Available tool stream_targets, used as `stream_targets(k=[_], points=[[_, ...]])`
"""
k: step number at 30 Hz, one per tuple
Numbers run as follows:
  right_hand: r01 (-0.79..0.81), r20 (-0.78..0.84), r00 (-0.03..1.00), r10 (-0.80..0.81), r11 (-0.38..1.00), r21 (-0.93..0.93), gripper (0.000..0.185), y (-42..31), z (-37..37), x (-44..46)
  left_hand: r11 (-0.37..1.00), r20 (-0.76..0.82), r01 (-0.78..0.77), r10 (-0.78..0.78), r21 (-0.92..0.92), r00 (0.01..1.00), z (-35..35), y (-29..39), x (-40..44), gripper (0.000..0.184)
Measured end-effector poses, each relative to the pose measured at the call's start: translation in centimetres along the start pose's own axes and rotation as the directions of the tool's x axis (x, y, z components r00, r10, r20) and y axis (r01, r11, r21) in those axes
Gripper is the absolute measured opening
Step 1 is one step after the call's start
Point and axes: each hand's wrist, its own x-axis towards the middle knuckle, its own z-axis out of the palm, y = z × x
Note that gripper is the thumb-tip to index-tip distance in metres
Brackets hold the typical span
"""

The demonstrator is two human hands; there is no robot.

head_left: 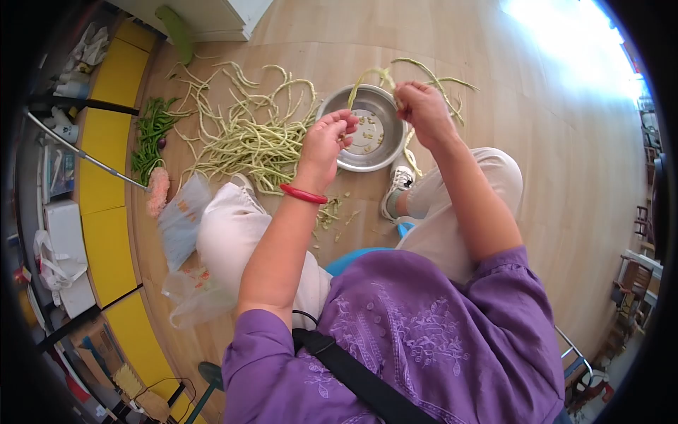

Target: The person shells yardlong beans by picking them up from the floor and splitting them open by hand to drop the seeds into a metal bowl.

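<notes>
A pale green long bean (357,83) arches between my two hands over a round metal basin (363,167). My right hand (425,113) is closed on one end, above the basin's right rim. At the basin's left rim, my left hand (328,147) has its fingers curled at the bean's other end; the exact grip is partly hidden. Several short bean pieces (369,131) lie on the basin's bottom. Left of the basin spreads a large heap of long beans (258,146) on the floor.
Green peppers (151,131), a pink duster head (158,192) and plastic bags (185,220) lie at the left, beside yellow-fronted shelving (107,191). A large green gourd (174,34) leans by a white cabinet. More long beans (441,83) lie beyond the basin; scraps (328,214) lie between my feet.
</notes>
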Motion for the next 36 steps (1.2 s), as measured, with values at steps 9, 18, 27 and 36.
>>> stream_targets(k=[9, 18, 27, 36], points=[[0.163, -0.441, 0.898, -0.005, 0.934, 0.320, 0.007, 0.1, -6.6, 3.2, 0.977, -0.009, -0.110, 0.114, 0.185, 0.993, 1.0, 1.8, -0.7, 0.024], [-0.084, -0.165, 0.983, 0.077, 0.996, -0.032, 0.008, 6.5, -0.9, 4.6, 0.929, -0.217, -0.369, 0.364, 0.016, 0.906, -7.5, 10.2, -8.9, 0.014], [0.339, 0.517, 0.794, 0.321, 0.472, -0.814, 0.024, 32.2, 14.3, 5.0, 0.880, -0.459, -0.351, 0.181, -0.319, 0.870, -13.3, 8.1, -15.2, 0.014], [0.506, 0.387, 0.758, 0.526, -0.099, -0.857, 0.028, 37.3, 19.9, 3.2, 0.921, -0.187, -0.292, 0.249, -0.259, 0.950, -14.0, 9.6, -17.8, 0.022]])
